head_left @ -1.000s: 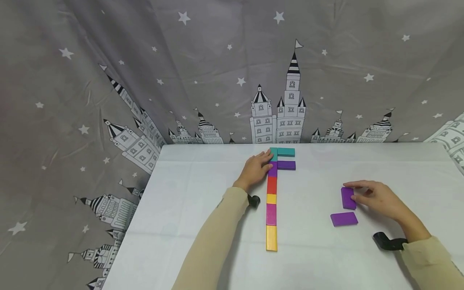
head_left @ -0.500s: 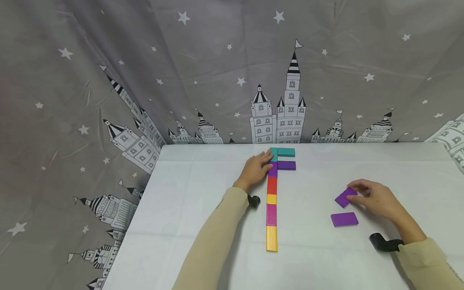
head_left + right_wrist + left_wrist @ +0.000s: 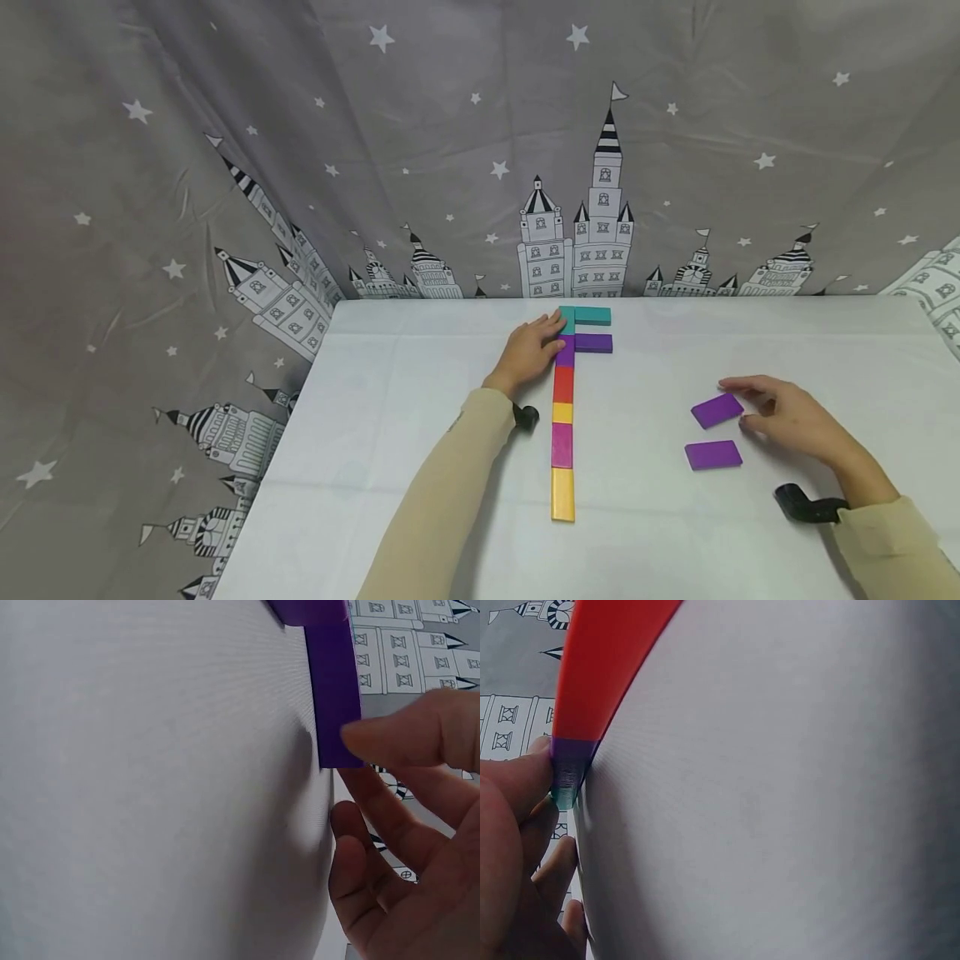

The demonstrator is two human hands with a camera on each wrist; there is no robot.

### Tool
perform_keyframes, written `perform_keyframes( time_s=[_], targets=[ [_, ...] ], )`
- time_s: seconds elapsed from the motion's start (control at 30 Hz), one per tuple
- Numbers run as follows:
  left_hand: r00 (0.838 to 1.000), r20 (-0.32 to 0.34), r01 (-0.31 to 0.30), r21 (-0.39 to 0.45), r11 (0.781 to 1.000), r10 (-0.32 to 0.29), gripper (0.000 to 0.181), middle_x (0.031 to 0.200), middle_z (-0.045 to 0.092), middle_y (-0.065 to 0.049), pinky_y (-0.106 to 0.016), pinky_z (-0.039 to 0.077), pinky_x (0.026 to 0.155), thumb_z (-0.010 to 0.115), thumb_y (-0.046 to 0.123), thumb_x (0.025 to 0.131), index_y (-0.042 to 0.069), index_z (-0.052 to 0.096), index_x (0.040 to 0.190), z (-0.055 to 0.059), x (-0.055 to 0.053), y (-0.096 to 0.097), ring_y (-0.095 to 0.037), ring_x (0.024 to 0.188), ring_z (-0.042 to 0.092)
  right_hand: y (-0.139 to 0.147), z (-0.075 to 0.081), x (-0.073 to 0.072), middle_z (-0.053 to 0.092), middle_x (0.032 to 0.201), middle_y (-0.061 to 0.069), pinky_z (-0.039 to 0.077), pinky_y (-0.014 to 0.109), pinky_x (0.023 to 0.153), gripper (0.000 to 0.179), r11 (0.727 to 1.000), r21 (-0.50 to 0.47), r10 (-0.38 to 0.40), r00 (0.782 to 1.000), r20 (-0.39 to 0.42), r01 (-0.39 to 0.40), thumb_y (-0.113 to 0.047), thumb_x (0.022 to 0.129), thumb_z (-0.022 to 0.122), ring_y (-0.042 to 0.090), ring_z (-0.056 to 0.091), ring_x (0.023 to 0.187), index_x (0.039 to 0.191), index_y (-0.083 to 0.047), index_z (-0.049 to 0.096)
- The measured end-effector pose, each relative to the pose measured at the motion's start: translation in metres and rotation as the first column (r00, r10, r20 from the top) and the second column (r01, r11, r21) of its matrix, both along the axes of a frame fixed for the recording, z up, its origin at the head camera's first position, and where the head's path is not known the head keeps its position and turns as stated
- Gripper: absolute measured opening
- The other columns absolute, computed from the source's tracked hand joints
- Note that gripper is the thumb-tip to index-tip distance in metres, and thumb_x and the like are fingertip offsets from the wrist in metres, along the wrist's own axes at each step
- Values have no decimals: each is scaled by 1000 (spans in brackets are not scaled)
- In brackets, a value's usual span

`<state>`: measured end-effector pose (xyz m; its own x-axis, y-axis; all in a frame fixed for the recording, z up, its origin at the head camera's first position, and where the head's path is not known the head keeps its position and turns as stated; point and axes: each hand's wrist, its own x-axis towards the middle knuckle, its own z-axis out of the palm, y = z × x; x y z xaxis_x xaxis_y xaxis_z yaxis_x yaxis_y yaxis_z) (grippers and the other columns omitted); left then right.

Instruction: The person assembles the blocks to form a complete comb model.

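Observation:
In the head view, a straight column of coloured blocks runs down the table. It starts with a teal block (image 3: 567,321) at the far end, then purple (image 3: 565,353), red (image 3: 563,385), small yellow, pink and orange-yellow ones. My left hand (image 3: 527,353) lies along the column's left side, fingertips on the teal block and thumb at the purple one. At the right, my right hand (image 3: 791,421) is beside a tilted purple block (image 3: 717,410), thumb and fingers spread apart at its right end. Just nearer lies a second purple block (image 3: 712,455).
Off the column's far end, a teal block (image 3: 592,316) and a purple block (image 3: 593,343) stick out to the right, parallel with a gap between. A pink block (image 3: 562,445) and an orange-yellow block (image 3: 562,494) form the near end. A grey castle-print curtain (image 3: 450,167) hangs behind the white table (image 3: 637,542).
The upper loose purple block has turned from upright to slanted, nearly in line with the lower one. My right thumb and fingers have spread from it. My left hand has stayed put.

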<state>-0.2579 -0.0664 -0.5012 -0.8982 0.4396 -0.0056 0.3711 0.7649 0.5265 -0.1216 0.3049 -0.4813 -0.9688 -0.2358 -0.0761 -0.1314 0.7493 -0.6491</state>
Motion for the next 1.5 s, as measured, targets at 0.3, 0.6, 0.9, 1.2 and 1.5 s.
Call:
perform_keyframes(
  time_s=[0.3,0.6,0.9,1.2,1.5],
  targets=[
    [1000,12,-8,2,1000,8,49,160,35,5,-41,18,124,55,27,104,16,45,152,2,1,1,-18,150,29,1,-3,-3,61,127,29,49,56,88,47,999,11,32,999,-13,-31,-3,79,80,46,57,112,124,0,67],
    [1000,15,-10,7,1000,10,50,160,35,5,-42,18,124,55,27,104,16,46,151,4,2,1,-18,150,29,1,-2,-4,64,121,28,48,46,78,42,998,59,3,1000,-12,-2,-11,80,83,33,57,95,118,0,70],
    [1000,15,-2,9,1000,1,50,160,34,4,-42,17,124,55,27,104,16,45,152,4,2,0,-19,150,29,-4,1,-3,64,116,25,46,40,74,41,999,49,-10,999,-42,12,-16,81,85,31,58,92,118,-4,71],
    [1000,14,-10,-4,1000,10,50,160,35,5,-42,17,124,55,28,104,16,45,152,3,2,0,-17,150,29,-11,8,-5,65,111,22,46,36,70,42,999,38,-27,998,-59,29,-18,81,85,29,58,89,119,-5,71],
    [1000,16,-13,-4,1000,14,50,160,35,5,-42,18,124,55,27,104,16,45,152,4,3,1,-18,150,29,-22,14,-8,69,110,15,48,34,73,40,1000,10,-19,992,-122,20,-18,81,85,29,57,96,117,-5,72]
  ],
)
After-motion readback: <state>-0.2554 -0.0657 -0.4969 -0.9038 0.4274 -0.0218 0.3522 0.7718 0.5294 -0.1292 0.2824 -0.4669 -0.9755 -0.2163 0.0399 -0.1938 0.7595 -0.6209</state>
